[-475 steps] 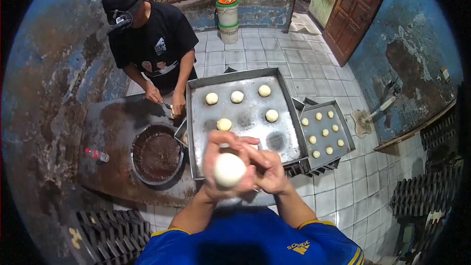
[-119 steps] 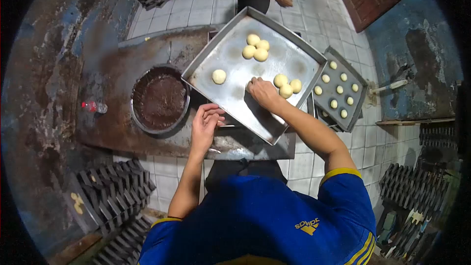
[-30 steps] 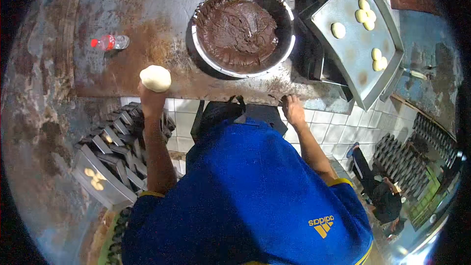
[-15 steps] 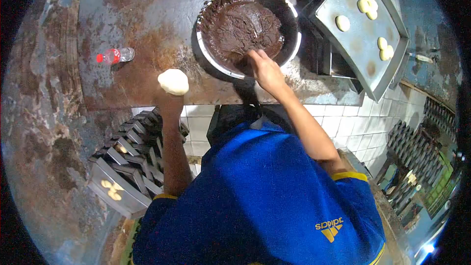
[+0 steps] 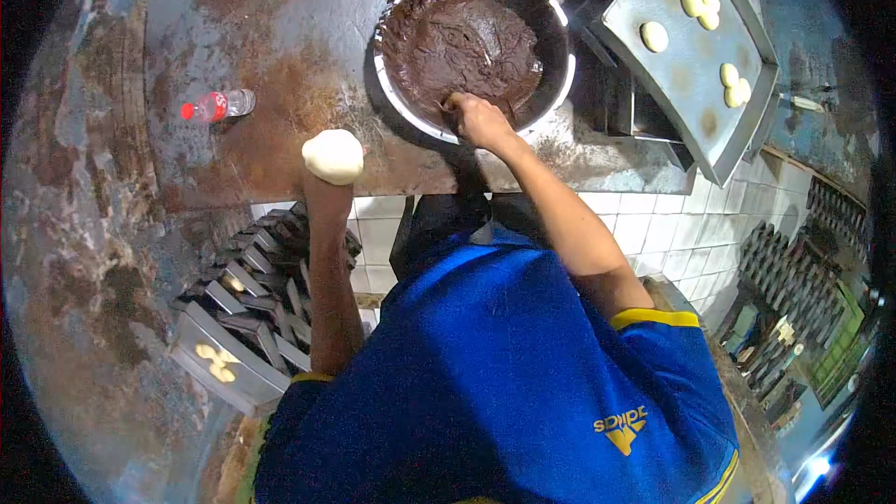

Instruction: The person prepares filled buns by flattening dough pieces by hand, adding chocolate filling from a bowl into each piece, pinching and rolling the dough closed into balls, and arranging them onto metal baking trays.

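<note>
On my left hand (image 5: 327,194), near the table's front edge, rests a flattened round of pale dough (image 5: 333,156). The dough covers most of the palm and fingers, and one fingertip shows at its right side. My right hand (image 5: 483,123) reaches over the near rim of a large round bowl (image 5: 385,86). Its fingers are curled together at the surface of the thick dark brown paste (image 5: 457,42) inside. Whatever those fingertips pinch is too small and dark to make out.
A plastic bottle with a red cap (image 5: 217,105) lies left on the worn table (image 5: 271,37). At right, a metal tray (image 5: 677,84) holds several dough pieces (image 5: 700,5) on a stand. More trays (image 5: 238,355) are stacked below left, one with dough pieces.
My right hand has moved left along the near side of the bowl, and its fingers have curled in more. My left hand, with the dough, has hardly moved.
</note>
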A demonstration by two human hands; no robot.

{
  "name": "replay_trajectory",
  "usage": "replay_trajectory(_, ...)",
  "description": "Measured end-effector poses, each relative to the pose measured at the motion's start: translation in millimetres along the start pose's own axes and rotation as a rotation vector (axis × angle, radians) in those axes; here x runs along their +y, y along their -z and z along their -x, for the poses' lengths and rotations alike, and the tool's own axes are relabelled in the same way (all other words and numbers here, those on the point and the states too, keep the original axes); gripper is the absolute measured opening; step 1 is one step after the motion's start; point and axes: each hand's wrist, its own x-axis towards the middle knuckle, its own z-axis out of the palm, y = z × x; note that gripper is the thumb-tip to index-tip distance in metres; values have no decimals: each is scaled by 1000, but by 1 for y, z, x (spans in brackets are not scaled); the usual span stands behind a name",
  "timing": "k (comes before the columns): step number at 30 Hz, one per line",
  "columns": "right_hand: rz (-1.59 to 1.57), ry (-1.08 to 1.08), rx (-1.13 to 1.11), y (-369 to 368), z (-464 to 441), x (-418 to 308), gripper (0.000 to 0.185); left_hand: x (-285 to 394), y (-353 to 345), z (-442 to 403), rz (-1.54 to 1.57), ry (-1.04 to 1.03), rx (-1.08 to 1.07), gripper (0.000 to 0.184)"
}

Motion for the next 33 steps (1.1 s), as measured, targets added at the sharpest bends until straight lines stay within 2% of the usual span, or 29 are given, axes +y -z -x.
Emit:
replay_trajectory(1,12,9,-58,0,-4,2,38,8,1,1,-168,-8,-48,44)
replay_trajectory(2,15,10,-55,4,-10,8,38,9,1,-1,-165,-11,-48,44)
replay_trajectory(4,-420,-86,-365,23,-19,13,35,10,2,-4,-206,-45,-2,44)
replay_trajectory(5,-734,-146,-449,24,-19,15,24,11,2,-4,-203,-49,1,44)
replay_trajectory(6,-728,-143,-449,22,-19,14,24,14,1,-3,-206,-36,2,43)
replay_trajectory(9,-303,35,-27,15,-15,6,23,30,-3,3,-258,-22,8,44)
replay_trajectory(11,-205,3,4,8,-11,-4,27,18,-2,3,-312,-22,9,45)
replay_trajectory(12,-110,-30,31,3,-11,-7,30,-15,4,0,-39,43,16,47)
replay_trajectory(14,-124,-35,21,-4,-11,-11,37,-16,7,5,229,110,27,48)
replay_trajectory(16,-99,-42,-28,-10,-13,-9,35,35,-2,15,-210,27,38,47)
replay_trajectory(17,-102,-44,-27,-2,-13,-11,35,37,-3,16,-213,26,36,47)
replay_trajectory(19,-553,-178,-328,22,-19,-13,28,41,-4,14,-361,-38,102,42)
replay_trajectory(20,-553,-176,-322,25,-21,-12,28,42,-4,13,-361,-44,101,42)
replay_trajectory(22,-723,15,-195,9,-23,3,26,45,-3,12,-308,-38,46,40)
replay_trajectory(23,-705,-59,-100,-14,-31,11,27,43,-4,11,-308,-42,48,40)
replay_trajectory(24,-503,-108,-38,-13,-30,5,28,42,-5,10,-274,-75,32,39)
replay_trajectory(26,-267,-69,63,-25,-30,-6,28,39,-4,8,-245,-113,19,39)
replay_trajectory(28,-216,-112,52,-24,-26,-24,30,41,-5,6,-350,-241,-2,39)
replay_trajectory(30,-159,-150,48,-18,-31,-27,33,32,-7,2,-334,-225,45,39)
replay_trajectory(32,-603,-87,-264,-14,-44,-1,33,26,-10,-4,-311,-214,92,39)
replay_trajectory(33,-720,-80,-292,-11,-40,3,31,25,-12,-9,-295,-171,50,40)
